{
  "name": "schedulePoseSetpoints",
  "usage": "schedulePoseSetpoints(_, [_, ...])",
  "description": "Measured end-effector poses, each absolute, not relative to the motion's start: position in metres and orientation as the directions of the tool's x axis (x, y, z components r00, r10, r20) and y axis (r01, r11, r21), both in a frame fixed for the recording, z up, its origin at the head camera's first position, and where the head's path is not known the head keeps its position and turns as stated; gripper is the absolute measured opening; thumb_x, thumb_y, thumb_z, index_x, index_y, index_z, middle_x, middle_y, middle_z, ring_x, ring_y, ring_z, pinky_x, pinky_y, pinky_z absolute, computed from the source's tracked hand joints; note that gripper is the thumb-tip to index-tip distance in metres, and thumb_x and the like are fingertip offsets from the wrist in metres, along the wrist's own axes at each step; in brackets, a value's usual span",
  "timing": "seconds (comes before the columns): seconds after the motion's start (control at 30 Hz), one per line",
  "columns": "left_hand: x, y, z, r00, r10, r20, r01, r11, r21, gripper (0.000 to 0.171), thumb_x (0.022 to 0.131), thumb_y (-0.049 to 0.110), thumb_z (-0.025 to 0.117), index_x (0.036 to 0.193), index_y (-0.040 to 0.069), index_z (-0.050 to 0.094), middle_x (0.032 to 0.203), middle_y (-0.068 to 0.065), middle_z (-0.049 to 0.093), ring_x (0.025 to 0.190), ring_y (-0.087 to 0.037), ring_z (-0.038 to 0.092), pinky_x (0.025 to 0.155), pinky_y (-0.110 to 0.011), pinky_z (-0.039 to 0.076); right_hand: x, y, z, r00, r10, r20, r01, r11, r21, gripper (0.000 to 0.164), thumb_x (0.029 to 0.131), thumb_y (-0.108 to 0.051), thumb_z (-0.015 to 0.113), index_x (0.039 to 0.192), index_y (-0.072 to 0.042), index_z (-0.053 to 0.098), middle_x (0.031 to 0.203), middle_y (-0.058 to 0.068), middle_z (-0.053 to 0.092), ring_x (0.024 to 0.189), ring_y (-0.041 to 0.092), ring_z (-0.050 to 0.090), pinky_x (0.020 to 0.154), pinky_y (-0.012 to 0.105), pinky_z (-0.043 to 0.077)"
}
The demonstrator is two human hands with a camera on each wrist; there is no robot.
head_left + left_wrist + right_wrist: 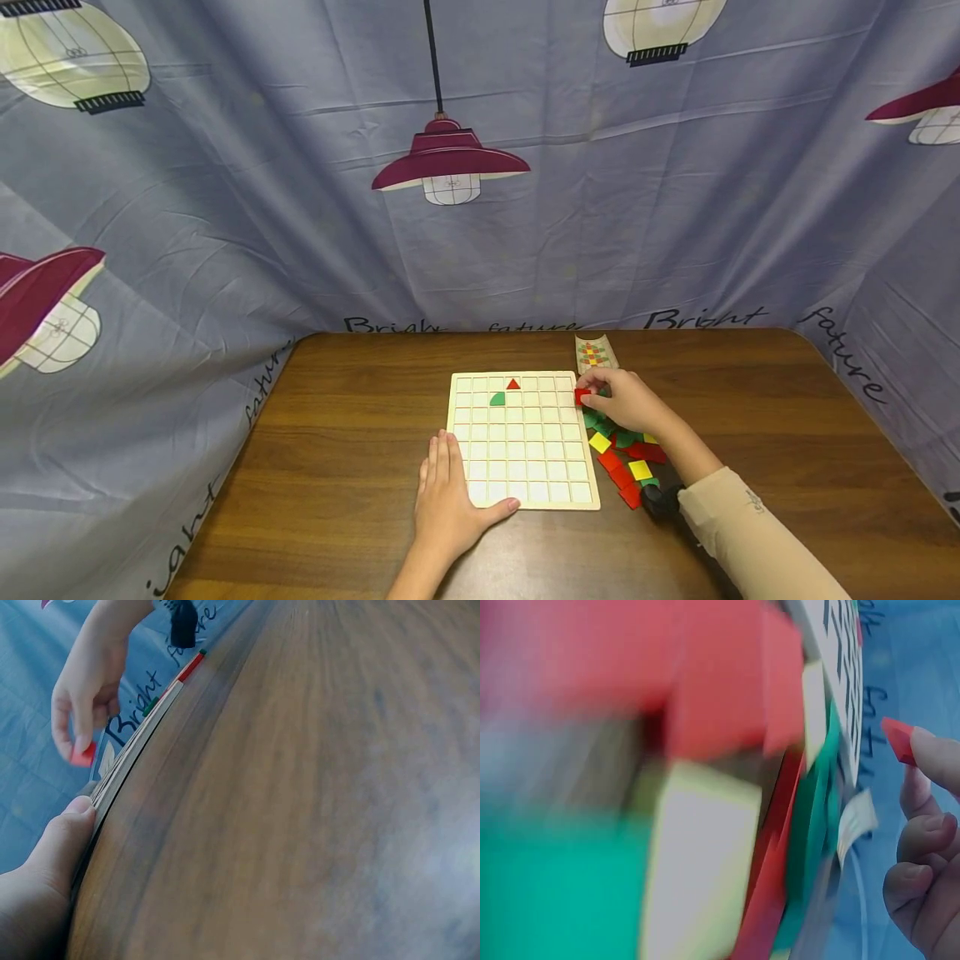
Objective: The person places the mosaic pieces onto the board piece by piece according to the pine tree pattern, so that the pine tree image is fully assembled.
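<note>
From my end, head cam, clock read with 12 at the curtain. Biggest first.

Curtain (pixel 300 167): grey-blue, lamp prints, wraps the far side and both flanks. Wooden desk (pixel 352 450) below it. Board (pixel 538 450) lies flat on the desk, pale, gridded, roughly square so no clear long axis; its sides run about 12 to 6.

Left hand (pixel 446 500) at the board's 8 o'clock, grip wide: fingers straight toward 12 along the left edge, thumb out toward 2 on the near edge. Right hand (pixel 618 400) reaches in from 4 o'clock, tan sleeve (pixel 750 525) behind it. Its grip is narrow, thumb and finger pinching the red tile.

Loose pieces (pixel 615 468), red, green and yellow, heaped beside the board between 3 and 4. Pattern card (pixel 596 354) just past the right hand, between 1 and 2.

Red tile (pixel 582 396): at the board's 2 o'clock edge; left wrist cam shows it held up off the board. Right wrist cam has one corner pointing to 10, away from the thumb. Fingers cover part, so I can't call its long axis.

Green quarter-round (pixel 497 399) on the board near 11, curve facing 10. Red triangle (pixel 513 384) in the top row at 12, apex to 12.
</note>
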State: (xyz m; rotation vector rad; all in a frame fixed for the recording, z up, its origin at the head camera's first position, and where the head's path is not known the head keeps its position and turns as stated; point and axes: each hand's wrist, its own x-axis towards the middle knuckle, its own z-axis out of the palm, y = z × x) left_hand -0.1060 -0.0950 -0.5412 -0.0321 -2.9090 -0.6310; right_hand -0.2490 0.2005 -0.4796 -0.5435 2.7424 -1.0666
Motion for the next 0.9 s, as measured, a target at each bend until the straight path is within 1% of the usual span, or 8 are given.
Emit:
schedulePoseSetpoints(0.1, [-0.106,-0.095,-0.541,-0.988,-0.014,0.151,0.051,0.908,0.415,0.137,0.063,0.089,0.061,0.154,-0.006,0.023,0.162,-0.025,0.022,0.152,-0.038,0.02,0.122,-0.053,0.024,-0.253,0.185,-0.481,-0.914,-0.407,-0.01,-0.286,0.659,-0.695,0.011,0.094,-0.013,0.068,0.104,-0.013,0.067,0.089,0.002,0.06,0.081,0.017,0.053,0.067,0.027,0.047])
schedulePoseSetpoints(0.27, [-0.107,-0.095,-0.54,-0.989,-0.014,0.149,0.05,0.909,0.415,0.137,0.063,0.089,0.061,0.154,-0.006,0.024,0.162,-0.025,0.022,0.152,-0.038,0.021,0.122,-0.053,0.024,-0.258,0.159,-0.481,-0.909,-0.416,-0.036,-0.257,0.626,-0.736,0.009,0.095,-0.013,0.066,0.104,-0.014,0.067,0.09,0.003,0.06,0.073,0.018,0.052,0.06,0.029,0.046])
schedulePoseSetpoints(0.4, [-0.106,-0.095,-0.541,-0.987,-0.011,0.162,0.056,0.913,0.405,0.137,0.063,0.089,0.061,0.154,-0.006,0.024,0.162,-0.025,0.023,0.152,-0.038,0.022,0.121,-0.053,0.025,-0.262,0.14,-0.482,-0.905,-0.423,-0.037,-0.26,0.622,-0.739,0.01,0.095,-0.013,0.066,0.105,-0.013,0.067,0.09,0.003,0.061,0.072,0.016,0.052,0.06,0.028,0.045])
schedulePoseSetpoints(0.53, [-0.106,-0.094,-0.54,-0.987,-0.009,0.161,0.057,0.913,0.403,0.136,0.063,0.089,0.061,0.154,-0.006,0.024,0.162,-0.025,0.023,0.152,-0.038,0.022,0.121,-0.053,0.025,-0.264,0.124,-0.484,-0.905,-0.423,-0.05,-0.254,0.631,-0.733,0.012,0.095,-0.015,0.066,0.107,-0.014,0.067,0.09,0.002,0.061,0.061,0.013,0.047,0.056,0.026,0.042])
schedulePoseSetpoints(0.63, [-0.106,-0.094,-0.539,-0.988,-0.009,0.154,0.054,0.914,0.403,0.136,0.064,0.089,0.06,0.154,-0.005,0.024,0.162,-0.025,0.023,0.152,-0.037,0.021,0.122,-0.053,0.024,-0.265,0.114,-0.487,-0.905,-0.422,-0.049,-0.256,0.633,-0.731,0.013,0.095,-0.015,0.067,0.108,-0.014,0.068,0.091,0.001,0.061,0.062,0.013,0.046,0.056,0.026,0.041])
schedulePoseSetpoints(0.77, [-0.106,-0.095,-0.538,-0.99,-0.009,0.144,0.051,0.913,0.405,0.136,0.064,0.089,0.06,0.155,-0.005,0.023,0.162,-0.024,0.023,0.152,-0.037,0.021,0.122,-0.053,0.024,-0.265,0.104,-0.491,-0.909,-0.415,-0.039,-0.262,0.641,-0.722,0.013,0.094,-0.017,0.068,0.107,-0.015,0.068,0.092,-0.001,0.063,0.073,0.014,0.051,0.064,0.028,0.044])
schedulePoseSetpoints(0.83, [-0.106,-0.095,-0.538,-0.99,-0.008,0.141,0.05,0.912,0.407,0.136,0.064,0.089,0.06,0.155,-0.005,0.023,0.162,-0.024,0.023,0.152,-0.037,0.021,0.122,-0.053,0.024,-0.265,0.101,-0.492,-0.913,-0.406,-0.034,-0.263,0.65,-0.713,0.012,0.094,-0.018,0.068,0.107,-0.016,0.068,0.09,-0.003,0.063,0.074,0.014,0.052,0.065,0.028,0.044])
schedulePoseSetpoints(0.9, [-0.106,-0.095,-0.539,-0.99,-0.009,0.139,0.049,0.912,0.407,0.136,0.064,0.089,0.06,0.155,-0.005,0.023,0.162,-0.024,0.022,0.152,-0.037,0.02,0.122,-0.053,0.023,-0.265,0.098,-0.492,-0.917,-0.398,-0.029,-0.265,0.662,-0.701,0.012,0.094,-0.019,0.068,0.106,-0.017,0.068,0.089,-0.003,0.063,0.068,0.014,0.051,0.062,0.028,0.044])
